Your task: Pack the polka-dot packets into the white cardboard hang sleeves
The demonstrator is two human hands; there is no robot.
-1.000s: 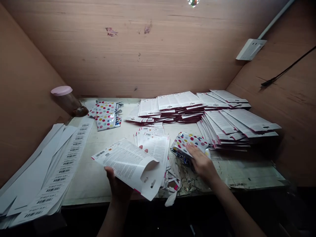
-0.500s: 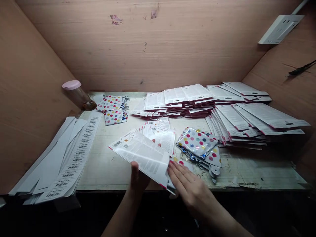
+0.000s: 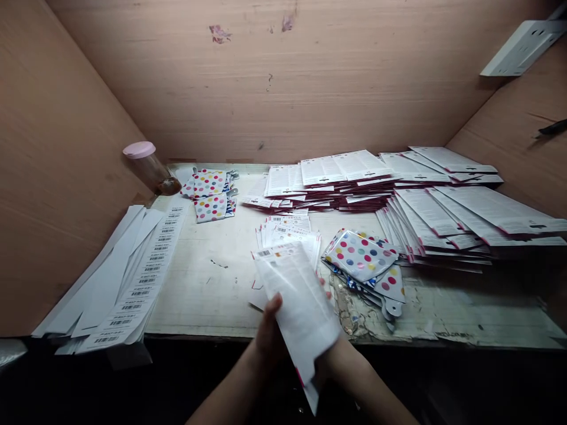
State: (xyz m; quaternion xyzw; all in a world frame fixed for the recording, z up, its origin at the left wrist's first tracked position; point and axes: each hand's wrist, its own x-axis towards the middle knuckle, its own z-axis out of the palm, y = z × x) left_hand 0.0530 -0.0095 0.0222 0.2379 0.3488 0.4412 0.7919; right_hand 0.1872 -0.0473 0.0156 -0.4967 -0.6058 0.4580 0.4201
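Note:
A white printed card (image 3: 297,301) with a red-edged bottom stands tilted over the front of the bench. My left hand (image 3: 269,330) grips its lower left side, thumb on the face. My right hand (image 3: 335,356) sits against the card's lower right side, its fingers hidden behind the sheet. Just behind the card lies a loose pile of similar cards (image 3: 287,236). To the right of my hands, a heap of polka-dot foil packets (image 3: 361,255) rests on the bench, with neither hand touching it.
Large stacks of printed cards (image 3: 443,206) fill the back and right of the worn bench (image 3: 212,289). Barcode strips (image 3: 146,277) lie at left, dotted packets (image 3: 210,189) at back, and a pink-lidded jar (image 3: 150,168) in the corner. Wooden walls (image 3: 66,177) enclose three sides.
The card has turned from lying nearly flat to a steep upright tilt and moved nearer me. My right hand has left the table and closed in against the card.

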